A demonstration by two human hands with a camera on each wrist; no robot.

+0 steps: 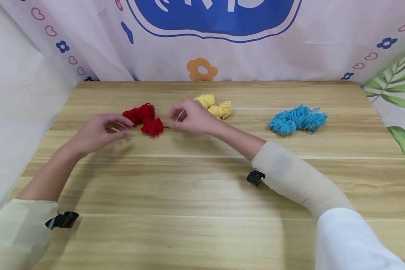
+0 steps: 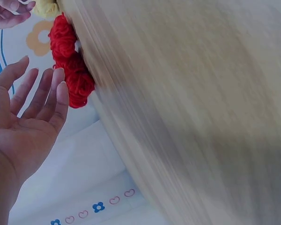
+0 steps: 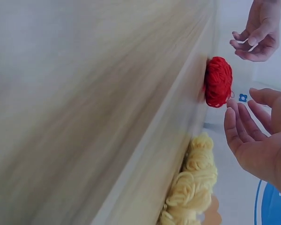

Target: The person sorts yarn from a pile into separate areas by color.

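A bundle of red yarn [image 1: 144, 117] lies at the back left of the wooden table. Just left of it is my left hand [image 1: 96, 133], its fingers loosely bent and holding nothing; the left wrist view shows that palm [image 2: 25, 122] bare. On the red bundle's other side hovers my right hand [image 1: 194, 118], also holding nothing, its fingers [image 3: 246, 124] relaxed in the right wrist view. A bundle of yellow yarn [image 1: 221, 110] sits behind the right hand, which partly hides it. Farther right lies a bundle of light blue yarn [image 1: 298, 119].
The wooden table [image 1: 189, 187] ends at the back against a white printed cloth [image 1: 249, 60] with a blue emblem. A cloth with green leaves [image 1: 401, 78] hangs at the right. Both forearms carry a small black camera mount [image 1: 255, 177].
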